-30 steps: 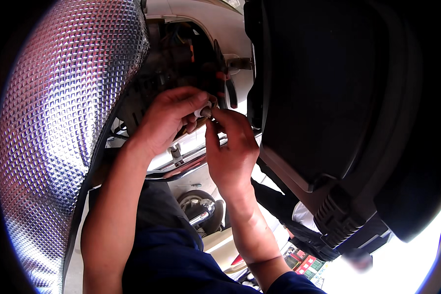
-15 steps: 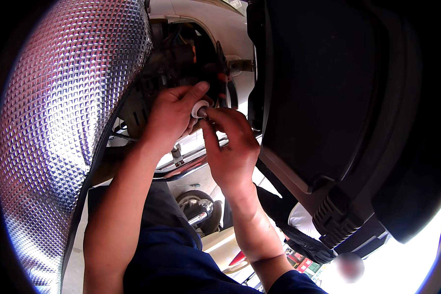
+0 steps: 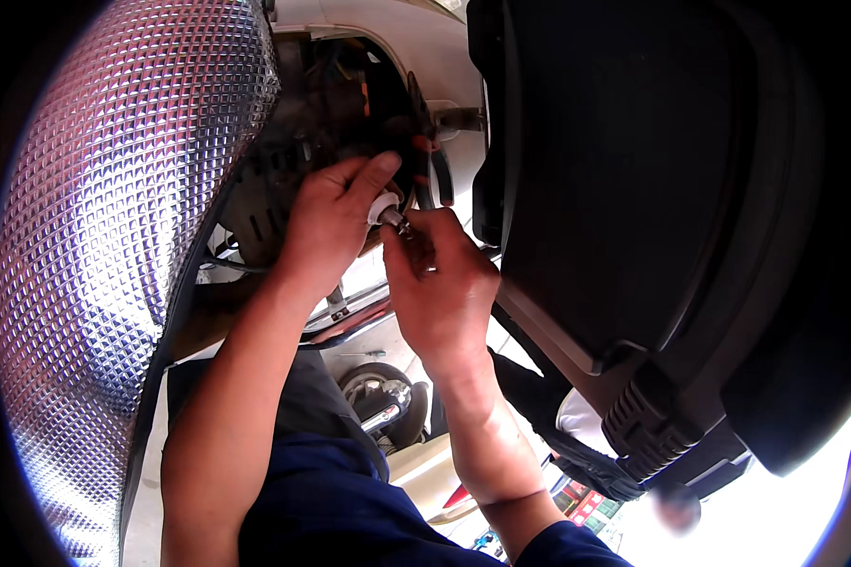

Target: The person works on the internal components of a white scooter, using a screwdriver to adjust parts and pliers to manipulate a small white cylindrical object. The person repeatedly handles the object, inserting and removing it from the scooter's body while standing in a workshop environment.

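My left hand (image 3: 323, 215) is closed around a small white round part, thumb lifted along its upper side. From the middle of that white round part (image 3: 382, 205) a short metal stem (image 3: 393, 219) sticks out toward the right. The thumb and fingers of my right hand (image 3: 449, 288) are bent in a pinch at the outer end of the stem. Their tips are partly hidden behind the hand. Just beyond my hands, a tool with red and black handles, which looks like pliers (image 3: 440, 175), stands at the edge of a dark opening.
The opening (image 3: 321, 104) shows machinery and wires within a cream body panel (image 3: 435, 57). A silver, textured padded panel (image 3: 132, 236) rises on my left. A large black case (image 3: 624, 170) with a latch fills the right. Below my hands are a chrome bar (image 3: 350, 321) and a wheel (image 3: 383, 397).
My right fingers have shifted slightly along the stem, and more metal shows between them and the white round part. My left hand keeps its hold. The view has shifted slightly.
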Tool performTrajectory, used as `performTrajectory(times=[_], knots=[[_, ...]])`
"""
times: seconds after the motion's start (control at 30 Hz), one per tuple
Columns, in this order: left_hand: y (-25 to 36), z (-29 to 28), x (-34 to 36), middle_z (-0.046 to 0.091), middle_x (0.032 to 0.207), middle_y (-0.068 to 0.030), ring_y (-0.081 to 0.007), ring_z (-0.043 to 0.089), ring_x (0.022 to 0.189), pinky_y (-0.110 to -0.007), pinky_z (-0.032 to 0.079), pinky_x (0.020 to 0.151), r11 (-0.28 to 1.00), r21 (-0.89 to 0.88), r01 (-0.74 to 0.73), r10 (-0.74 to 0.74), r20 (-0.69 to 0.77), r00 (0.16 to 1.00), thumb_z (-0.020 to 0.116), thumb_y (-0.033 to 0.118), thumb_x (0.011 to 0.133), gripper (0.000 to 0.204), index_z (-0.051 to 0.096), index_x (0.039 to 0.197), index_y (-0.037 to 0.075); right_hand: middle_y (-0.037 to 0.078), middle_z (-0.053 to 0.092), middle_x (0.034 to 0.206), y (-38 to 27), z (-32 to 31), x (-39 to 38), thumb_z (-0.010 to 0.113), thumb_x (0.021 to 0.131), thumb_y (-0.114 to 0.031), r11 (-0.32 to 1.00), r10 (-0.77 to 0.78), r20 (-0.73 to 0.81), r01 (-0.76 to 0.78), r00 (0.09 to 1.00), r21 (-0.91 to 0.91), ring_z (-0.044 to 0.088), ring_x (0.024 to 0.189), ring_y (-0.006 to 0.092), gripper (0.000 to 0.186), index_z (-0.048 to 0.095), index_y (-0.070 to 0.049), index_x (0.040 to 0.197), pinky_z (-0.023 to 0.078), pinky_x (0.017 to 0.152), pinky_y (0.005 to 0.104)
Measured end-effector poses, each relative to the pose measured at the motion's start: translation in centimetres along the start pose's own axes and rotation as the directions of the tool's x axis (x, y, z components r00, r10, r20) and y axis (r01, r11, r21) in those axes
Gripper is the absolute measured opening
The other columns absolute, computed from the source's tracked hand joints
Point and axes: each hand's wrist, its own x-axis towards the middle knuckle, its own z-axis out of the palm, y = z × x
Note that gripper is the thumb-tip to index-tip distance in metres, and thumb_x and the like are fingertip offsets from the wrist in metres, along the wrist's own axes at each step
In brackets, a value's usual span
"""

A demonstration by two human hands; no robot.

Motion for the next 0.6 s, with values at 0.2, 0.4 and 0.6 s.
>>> performTrajectory(times=[0.2, 0.4, 0.6], knots=[[-0.69, 0.05, 0.23, 0.054, 0.061, 0.0014, -0.0050, 0.043, 0.047, -0.023, 0.029, 0.040, 0.992, -0.117, 0.045, -0.050, -0.040, 0.998, 0.062, 0.026, 0.094, 0.029, 0.064, 0.077, 0.003, 0.008, 0.063, 0.067, 0.30, 0.14, 0.47, 0.073, 0.080, -0.007, 0.986, -0.080, 0.022, 0.082, 0.997, -0.146, 0.064, 0.056, 0.0171, 0.017, 0.057, -0.003, 0.085, 0.049, 0.052, 0.0280], [-0.09, -0.50, -0.06, 0.057, 0.065, 0.0025, -0.0032, 0.044, 0.051, -0.021, 0.030, 0.044, 0.996, -0.034, 0.080, -0.079, 0.022, 0.997, 0.063, 0.027, 0.094, 0.027, 0.065, 0.082, 0.003, 0.014, 0.057, 0.067, 0.04, -0.06, 0.50, 0.065, 0.083, -0.008, 0.995, -0.028, 0.106, 0.038, 0.994, -0.094, 0.059, 0.061, 0.0348, 0.016, 0.051, -0.003, 0.082, 0.047, 0.054, 0.0418], [-0.38, -0.13, -0.27, 0.050, 0.058, 0.0033, -0.0033, 0.038, 0.044, -0.023, 0.026, 0.038, 0.999, 0.041, -0.014, 0.013, 0.023, 1.000, 0.057, 0.031, 0.097, 0.033, 0.063, 0.081, 0.003, 0.006, 0.069, 0.076, 0.40, -0.13, 0.11, 0.071, 0.085, -0.008, 0.942, 0.230, 0.114, -0.251, 0.966, 0.225, 0.065, 0.069, 0.0095, 0.018, 0.059, 0.000, 0.097, 0.051, 0.061, 0.0244]])
